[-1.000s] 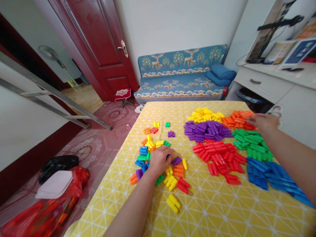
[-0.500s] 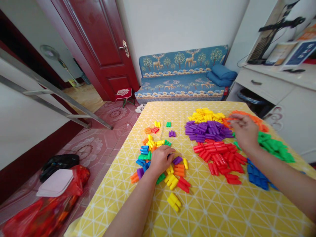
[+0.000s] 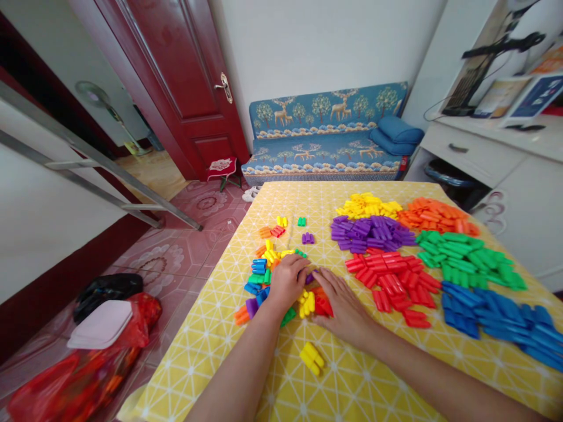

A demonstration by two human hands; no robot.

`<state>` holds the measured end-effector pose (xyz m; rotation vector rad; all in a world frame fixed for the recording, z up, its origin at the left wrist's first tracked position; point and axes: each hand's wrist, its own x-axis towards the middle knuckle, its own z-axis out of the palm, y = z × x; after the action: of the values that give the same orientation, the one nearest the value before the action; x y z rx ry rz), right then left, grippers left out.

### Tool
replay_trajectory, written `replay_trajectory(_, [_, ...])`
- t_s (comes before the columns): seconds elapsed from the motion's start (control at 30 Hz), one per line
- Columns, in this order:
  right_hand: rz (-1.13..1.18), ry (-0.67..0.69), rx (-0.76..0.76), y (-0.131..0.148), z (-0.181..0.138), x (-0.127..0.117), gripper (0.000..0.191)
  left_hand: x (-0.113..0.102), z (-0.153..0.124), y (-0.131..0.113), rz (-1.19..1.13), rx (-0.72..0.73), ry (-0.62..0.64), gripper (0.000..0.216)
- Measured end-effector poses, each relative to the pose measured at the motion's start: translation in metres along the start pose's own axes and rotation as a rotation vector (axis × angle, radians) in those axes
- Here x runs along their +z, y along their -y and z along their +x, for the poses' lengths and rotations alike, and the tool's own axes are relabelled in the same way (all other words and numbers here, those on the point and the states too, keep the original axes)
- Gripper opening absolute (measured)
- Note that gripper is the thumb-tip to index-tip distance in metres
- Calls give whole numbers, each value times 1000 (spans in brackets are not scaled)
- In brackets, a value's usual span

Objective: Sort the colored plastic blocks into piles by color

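My left hand (image 3: 287, 282) rests over a mixed pile of plastic bullet-shaped building blocks, its fingers curled down and what they hold hidden. Close beside it, my right hand (image 3: 345, 306) lies low over the same pile, fingers stretched and apart. Between the fingertips of both hands a purple block (image 3: 309, 278) shows. Under and by my right hand are red blocks (image 3: 323, 303) and yellow blocks (image 3: 307, 303), partly covered. Blue blocks (image 3: 258, 266) lie left of my left hand. A separate yellow block (image 3: 312, 358) sits nearer to me.
Sorted heaps lie on the right: yellow (image 3: 367, 205), purple (image 3: 372, 232), red (image 3: 391, 275), orange (image 3: 440, 217), green (image 3: 475, 258) and blue (image 3: 505, 319). A patterned yellow cloth (image 3: 211, 357) covers the table. Beyond its far edge stands a blue sofa (image 3: 325, 135).
My right hand has come from the orange and green heaps leftward to the mixed pile, beside my left hand. My left hand has stayed nearly in place.
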<state>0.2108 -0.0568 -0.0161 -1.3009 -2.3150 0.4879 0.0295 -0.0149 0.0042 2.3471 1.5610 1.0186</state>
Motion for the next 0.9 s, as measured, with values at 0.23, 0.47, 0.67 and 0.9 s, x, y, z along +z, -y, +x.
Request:
replay_trajectory(0.23, [38, -161, -25, 4, 21, 6, 71, -6, 3, -6, 262, -126, 17, 27])
replay_trajectory(0.47, [387, -175, -23, 3, 13, -3, 27, -4, 3, -10, 378, -217, 98, 36])
replay_trajectory(0.67, [695, -248, 83, 5, 15, -8, 19, -8, 5, -10, 396, -259, 105, 35])
replay_trajectory(0.9, [668, -300, 122, 5, 17, -7, 17, -7, 6, -7, 381, -260, 94, 34])
